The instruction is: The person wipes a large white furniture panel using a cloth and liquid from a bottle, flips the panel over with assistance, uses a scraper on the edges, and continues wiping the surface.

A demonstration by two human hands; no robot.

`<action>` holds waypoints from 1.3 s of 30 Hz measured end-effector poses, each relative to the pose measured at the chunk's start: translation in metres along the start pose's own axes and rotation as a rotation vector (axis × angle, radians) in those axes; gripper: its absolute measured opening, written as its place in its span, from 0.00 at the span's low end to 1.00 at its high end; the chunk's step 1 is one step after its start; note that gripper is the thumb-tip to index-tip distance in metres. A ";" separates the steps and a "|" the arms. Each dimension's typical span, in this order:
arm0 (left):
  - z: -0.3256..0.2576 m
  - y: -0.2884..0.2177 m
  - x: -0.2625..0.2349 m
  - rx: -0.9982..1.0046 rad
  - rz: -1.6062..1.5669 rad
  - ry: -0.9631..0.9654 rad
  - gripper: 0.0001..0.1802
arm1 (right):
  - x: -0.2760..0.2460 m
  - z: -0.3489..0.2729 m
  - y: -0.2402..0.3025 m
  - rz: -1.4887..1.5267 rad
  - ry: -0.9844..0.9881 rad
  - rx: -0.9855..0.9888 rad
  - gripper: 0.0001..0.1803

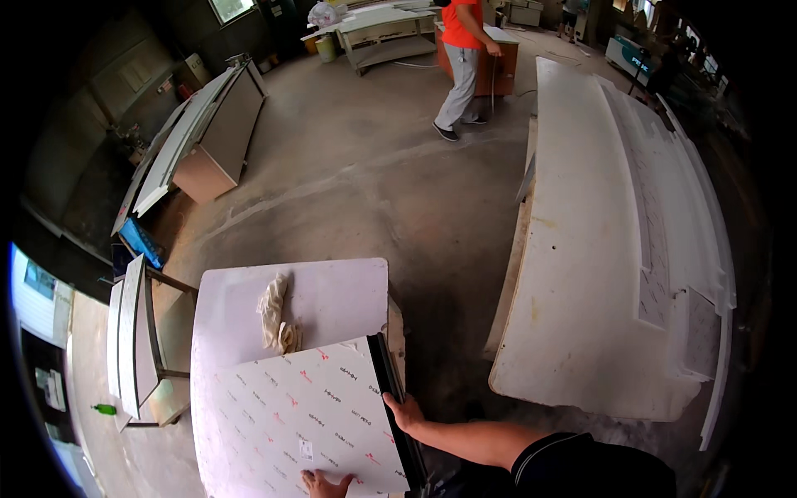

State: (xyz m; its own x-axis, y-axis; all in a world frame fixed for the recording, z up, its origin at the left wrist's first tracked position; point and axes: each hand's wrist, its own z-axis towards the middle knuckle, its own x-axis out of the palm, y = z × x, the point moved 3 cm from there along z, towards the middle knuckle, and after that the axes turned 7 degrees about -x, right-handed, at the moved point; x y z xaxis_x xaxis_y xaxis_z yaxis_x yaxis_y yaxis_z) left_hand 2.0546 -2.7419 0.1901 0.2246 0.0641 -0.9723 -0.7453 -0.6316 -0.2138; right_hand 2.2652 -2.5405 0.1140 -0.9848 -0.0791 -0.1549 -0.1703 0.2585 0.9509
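A white panel [307, 407] with rows of small red and black print and a small pale label lies on a light lilac-white table [241, 303]. Along its right side runs a black edge strip [388, 378]. My right hand [404, 412] is closed around this black edge, its thumb side up and some fingers hidden. At the bottom of the view, my left hand [326, 484] rests on the panel's printed face below the label, fingers spread. Beyond the panel's far edge, a pair of crumpled cream work gloves [272, 309] lies on the table.
To my right stands a long white worktable [573, 249] with white sheets [677, 241] along its far side. A person in an orange top [462, 62] is near a reddish-brown cabinet [506, 66]. Boards [224, 129] lean at the left; a low stand [137, 332] is nearer.
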 end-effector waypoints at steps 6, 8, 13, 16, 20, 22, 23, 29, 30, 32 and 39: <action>0.020 -0.011 0.015 -0.104 -0.026 0.139 0.57 | -0.033 0.041 0.011 -0.220 0.124 -0.203 0.51; 0.005 0.012 -0.004 -0.192 -0.016 0.131 0.56 | -0.042 0.005 0.106 -0.340 -0.022 -0.860 0.43; 0.019 0.002 -0.004 -0.217 0.024 0.208 0.55 | -0.062 0.016 0.163 -0.957 0.858 -0.772 0.31; 0.013 -0.003 -0.021 -0.259 0.016 0.271 0.53 | -0.066 0.015 0.200 -0.748 0.723 -0.762 0.20; 0.002 -0.008 -0.027 -0.264 -0.038 0.137 0.52 | -0.090 0.070 0.184 -0.486 0.438 -0.809 0.14; -0.005 -0.006 -0.026 -0.261 -0.085 0.056 0.53 | -0.098 0.096 0.175 -0.493 0.412 -0.770 0.13; -0.009 -0.005 -0.023 -0.258 -0.112 0.017 0.54 | -0.097 0.104 0.178 -0.497 0.418 -0.719 0.13; -0.072 -0.005 0.041 -0.937 -0.703 -0.247 0.53 | -0.041 0.156 0.209 -0.497 0.577 -0.774 0.18; -0.087 -0.008 0.061 -1.059 -0.833 -0.240 0.53 | -0.024 0.163 0.210 -0.528 0.675 -0.723 0.21; -0.114 -0.013 0.115 -1.284 -1.344 -0.018 0.37 | 0.010 0.185 0.207 -0.566 0.896 -0.671 0.24; -0.106 -0.101 0.099 -1.213 -1.822 -0.279 0.34 | 0.073 0.192 0.189 -0.514 1.424 0.177 0.28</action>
State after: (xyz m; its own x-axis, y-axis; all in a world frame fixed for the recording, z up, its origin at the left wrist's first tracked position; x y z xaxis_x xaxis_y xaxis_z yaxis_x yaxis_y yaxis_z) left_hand 2.2189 -2.7538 0.1252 -0.1305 0.9800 0.1501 0.7711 0.1955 -0.6060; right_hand 2.1545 -2.3128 0.2312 0.0151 -0.9995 0.0288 -0.5766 0.0148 0.8169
